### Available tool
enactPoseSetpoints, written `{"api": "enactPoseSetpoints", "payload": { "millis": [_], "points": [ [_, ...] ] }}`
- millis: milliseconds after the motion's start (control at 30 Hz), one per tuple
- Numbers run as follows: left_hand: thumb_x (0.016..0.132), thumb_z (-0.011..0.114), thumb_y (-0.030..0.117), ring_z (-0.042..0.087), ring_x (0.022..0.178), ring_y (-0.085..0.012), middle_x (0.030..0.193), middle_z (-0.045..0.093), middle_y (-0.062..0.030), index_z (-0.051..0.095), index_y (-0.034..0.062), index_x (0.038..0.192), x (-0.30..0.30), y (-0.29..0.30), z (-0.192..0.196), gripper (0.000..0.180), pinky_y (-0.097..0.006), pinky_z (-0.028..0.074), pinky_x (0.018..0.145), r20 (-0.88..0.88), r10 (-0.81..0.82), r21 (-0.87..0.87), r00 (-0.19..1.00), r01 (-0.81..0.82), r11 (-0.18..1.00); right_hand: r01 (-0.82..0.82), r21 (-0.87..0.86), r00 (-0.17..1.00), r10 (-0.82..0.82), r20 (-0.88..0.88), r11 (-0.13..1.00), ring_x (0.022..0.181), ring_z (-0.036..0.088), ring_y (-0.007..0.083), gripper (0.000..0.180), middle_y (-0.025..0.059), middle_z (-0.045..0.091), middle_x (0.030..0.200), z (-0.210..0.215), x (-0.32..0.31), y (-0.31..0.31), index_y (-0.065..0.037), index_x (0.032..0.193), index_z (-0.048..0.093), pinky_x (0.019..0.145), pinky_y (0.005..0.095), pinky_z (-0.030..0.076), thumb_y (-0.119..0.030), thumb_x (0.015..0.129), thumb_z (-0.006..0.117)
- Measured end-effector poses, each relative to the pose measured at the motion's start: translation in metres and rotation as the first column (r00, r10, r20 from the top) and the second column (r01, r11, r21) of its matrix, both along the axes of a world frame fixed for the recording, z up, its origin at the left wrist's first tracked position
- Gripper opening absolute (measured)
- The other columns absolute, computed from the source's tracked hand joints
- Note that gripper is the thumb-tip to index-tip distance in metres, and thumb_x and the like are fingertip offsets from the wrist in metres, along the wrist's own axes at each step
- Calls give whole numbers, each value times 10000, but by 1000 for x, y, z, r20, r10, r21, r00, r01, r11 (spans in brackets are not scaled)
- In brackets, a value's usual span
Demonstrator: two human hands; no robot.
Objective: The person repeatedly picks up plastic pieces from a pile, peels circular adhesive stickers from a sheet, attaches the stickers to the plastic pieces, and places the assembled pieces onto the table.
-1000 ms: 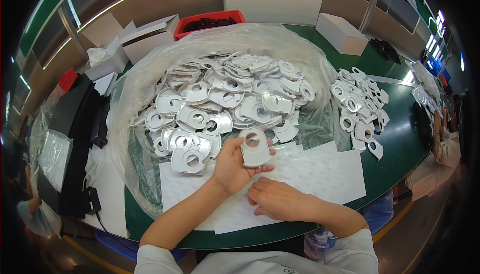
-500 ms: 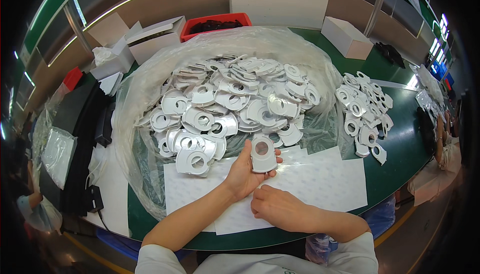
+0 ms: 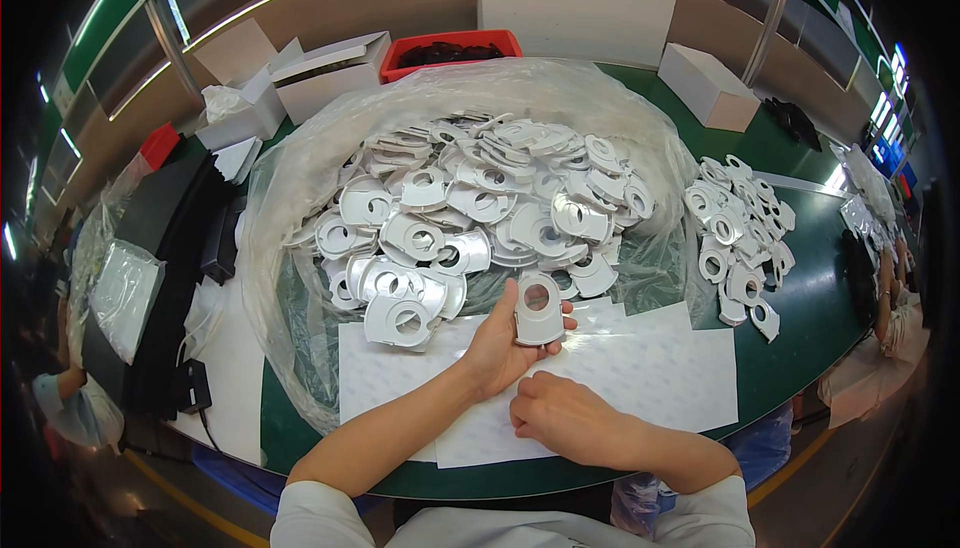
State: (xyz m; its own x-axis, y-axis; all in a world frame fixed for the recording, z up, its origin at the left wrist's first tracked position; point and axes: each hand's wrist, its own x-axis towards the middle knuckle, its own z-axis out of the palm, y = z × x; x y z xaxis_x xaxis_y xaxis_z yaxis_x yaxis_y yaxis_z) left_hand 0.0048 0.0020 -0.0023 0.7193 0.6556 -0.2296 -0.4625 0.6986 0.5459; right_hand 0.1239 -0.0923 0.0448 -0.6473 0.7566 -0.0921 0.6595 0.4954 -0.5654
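Note:
My left hand (image 3: 490, 353) holds a white plastic plate with a round hole (image 3: 541, 327), its fingers and thumb around the edges and the hole towards the far side. Just below and to the right, my right hand (image 3: 572, 420) is closed with its fingers curled in. Whatever its fingertips may hold is hidden. Both hands are over overlapping white sheets with faint marks (image 3: 670, 373). Beyond them lies a large heap of similar white plates (image 3: 400, 320), spread on a clear plastic bag (image 3: 275, 318).
A smaller group of white ring-shaped parts (image 3: 746, 286) lies on the green table (image 3: 820, 278) at right. Along the back stand a red bin of black pieces (image 3: 400, 51), open white boxes (image 3: 335, 78) and a closed white box (image 3: 705, 88). People sit at both sides.
The whole view has shifted slightly, so the scene sits a little further right. My left hand keeps its hold on the plate, and my right hand stays curled below it.

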Motion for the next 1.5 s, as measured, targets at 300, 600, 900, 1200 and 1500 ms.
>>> {"api": "enactPoseSetpoints", "payload": {
  "millis": [300, 600, 900, 1200, 1500],
  "points": [
    [968, 233, 558, 535, 1001, -219, 1151, 539, -121, 452, 59, 1233, 0, 0, 7, 606, -306, 450, 715, 4, -12, 18, 1000, 12, 1000, -294, -69, 927, 267, -265, 953, 728, 564, 239, 109, 91, 561, 723, 45, 23, 2, -22, 734, 600, 620, 336, 474, -100, 767, 669],
    [965, 232, 562, 578, 956, -236, 1117, 567, -106, 499, 129, 1159, -2, 1, 3, 544, -321, 463, 662, -2, -87, 49, 996, 87, 995, 232, -395, 481, -458, -748, 889, 755, 568, 104, 74, 44, 546, 947, 15, 66, 55, -18, 839, 592, 675, 251, 491, -71, 852, 642],
    [953, 217, 593, 582, 950, -207, 1089, 572, -86, 441, 95, 1264, -3, -1, 1, 629, -290, 444, 648, -32, -82, 76, 996, 84, 994, 244, -566, 473, -606, -639, 788, 645, 555, 81, 134, 33, 550, 892, -10, 57, 65, -11, 844, 577, 594, 211, 454, -127, 882, 633],
    [961, 204, 578, 580, 953, -203, 1110, 556, -76, 431, 92, 1273, -4, -2, 2, 620, -291, 438, 642, -19, -87, 68, 996, 88, 994, 252, -568, 469, -612, -637, 783, 620, 541, 69, 147, 2, 570, 765, -14, 57, 67, -19, 848, 572, 560, 198, 424, -148, 887, 632],
    [964, 197, 572, 583, 958, -210, 1115, 554, -81, 431, 85, 1273, -3, -2, 3, 623, -294, 446, 646, -36, -87, 61, 996, 89, 994, 277, -570, 474, -626, -619, 774, 617, 539, 70, 136, 0, 566, 758, -13, 56, 66, -15, 845, 570, 566, 203, 431, -132, 888, 624]
  ]
}}
